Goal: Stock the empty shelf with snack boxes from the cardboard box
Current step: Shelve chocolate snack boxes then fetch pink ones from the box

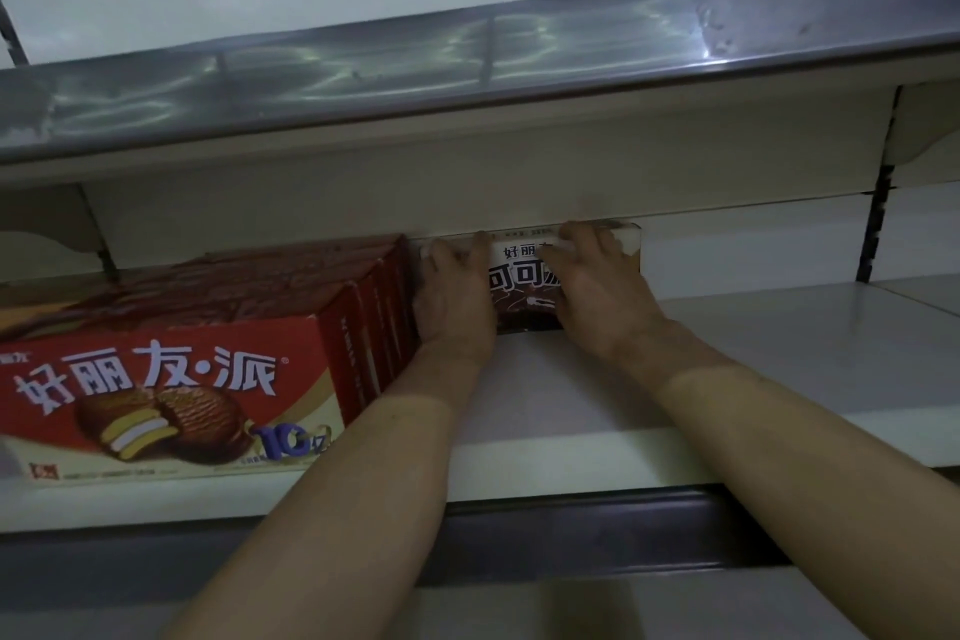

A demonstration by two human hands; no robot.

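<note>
Head view: the stocking looks partly done. A row of red snack boxes (171,379) stands one behind another at the left end of the shelf (769,353), from its front edge to the back panel (753,244). A dark brown snack box (524,296) stands upright at the shelf's rear edge, just right of that row and apparently against the back panel.

The left hand (454,299) lies flat on the brown box's front, fingers straight up to its top edge, the hand's side touching the red row. The right hand (597,294) presses the front too, its fingers bent over the top edge. The box seems to be getting seated.

Everything right of it is bare white shelf, so most of the filling is judged still to do. The cardboard box is not in view.

Above hangs an upper shelf with a grey front rail (467,68); a slotted upright (878,224) runs at the right. The light is dim.
</note>
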